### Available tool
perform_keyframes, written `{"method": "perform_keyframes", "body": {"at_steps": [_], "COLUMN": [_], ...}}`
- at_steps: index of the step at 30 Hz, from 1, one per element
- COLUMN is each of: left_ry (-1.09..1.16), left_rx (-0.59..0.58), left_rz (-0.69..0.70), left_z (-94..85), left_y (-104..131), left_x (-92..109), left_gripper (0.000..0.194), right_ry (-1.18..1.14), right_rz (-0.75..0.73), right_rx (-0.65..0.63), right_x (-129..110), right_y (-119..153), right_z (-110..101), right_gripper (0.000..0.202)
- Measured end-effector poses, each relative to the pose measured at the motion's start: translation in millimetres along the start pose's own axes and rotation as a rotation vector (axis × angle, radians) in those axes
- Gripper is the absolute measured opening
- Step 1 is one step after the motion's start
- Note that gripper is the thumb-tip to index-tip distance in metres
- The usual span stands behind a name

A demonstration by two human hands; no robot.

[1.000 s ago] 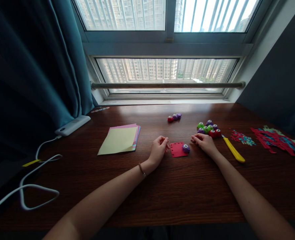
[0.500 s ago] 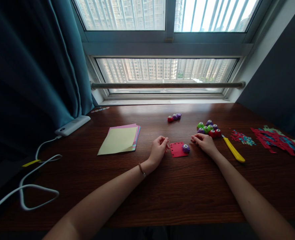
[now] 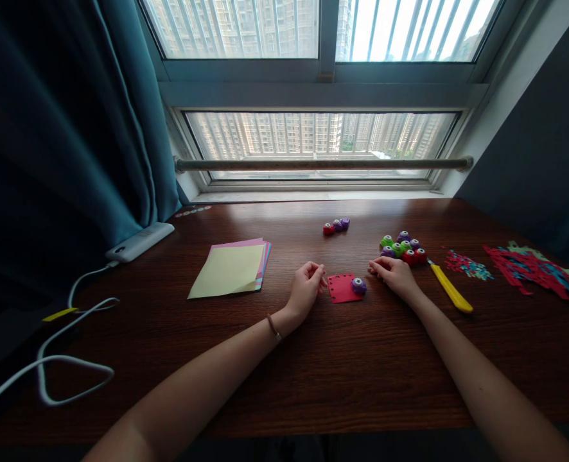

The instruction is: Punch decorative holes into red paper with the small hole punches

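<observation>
A small red paper square (image 3: pixel 341 288) with punched holes along its edges lies on the brown wooden desk (image 3: pixel 313 359). A purple hole punch (image 3: pixel 359 285) sits on its right edge. My left hand (image 3: pixel 306 287) rests loosely curled on the desk just left of the square, holding nothing. To the right of the punch my right hand (image 3: pixel 394 274) lies on the desk with its fingers bent, not gripping anything. A cluster of green, purple and red punches (image 3: pixel 402 247) stands just beyond my right hand.
A stack of coloured paper (image 3: pixel 231 269), yellow on top, lies at left. Three more punches (image 3: pixel 336 225) stand farther back. A yellow craft knife (image 3: pixel 451 289) and paper scraps (image 3: pixel 530 266) lie at right. A white power bank (image 3: pixel 139 242) and cable (image 3: pixel 58 359) sit at far left.
</observation>
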State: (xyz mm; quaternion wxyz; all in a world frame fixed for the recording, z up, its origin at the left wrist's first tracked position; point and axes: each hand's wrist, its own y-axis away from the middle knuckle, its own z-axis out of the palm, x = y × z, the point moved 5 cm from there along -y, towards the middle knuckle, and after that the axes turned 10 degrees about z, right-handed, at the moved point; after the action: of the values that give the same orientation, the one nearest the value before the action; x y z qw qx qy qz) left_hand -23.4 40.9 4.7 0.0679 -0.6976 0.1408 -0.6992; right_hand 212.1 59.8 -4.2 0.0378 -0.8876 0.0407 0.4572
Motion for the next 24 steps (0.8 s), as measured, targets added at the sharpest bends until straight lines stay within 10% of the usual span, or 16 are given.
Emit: {"method": "perform_keyframes", "body": {"at_steps": [24], "left_ry": [0.009], "left_rx": [0.007], "left_rz": [-0.002], "left_z": [-0.6], "left_y": [0.3], "left_x": [0.3], "left_gripper": [0.028], "right_ry": [0.001], "right_rz": [-0.01], "right_rx": [-0.003], "right_x": [-0.6], "right_y": [0.0], "right_z": [0.3], "right_gripper": [0.039]}}
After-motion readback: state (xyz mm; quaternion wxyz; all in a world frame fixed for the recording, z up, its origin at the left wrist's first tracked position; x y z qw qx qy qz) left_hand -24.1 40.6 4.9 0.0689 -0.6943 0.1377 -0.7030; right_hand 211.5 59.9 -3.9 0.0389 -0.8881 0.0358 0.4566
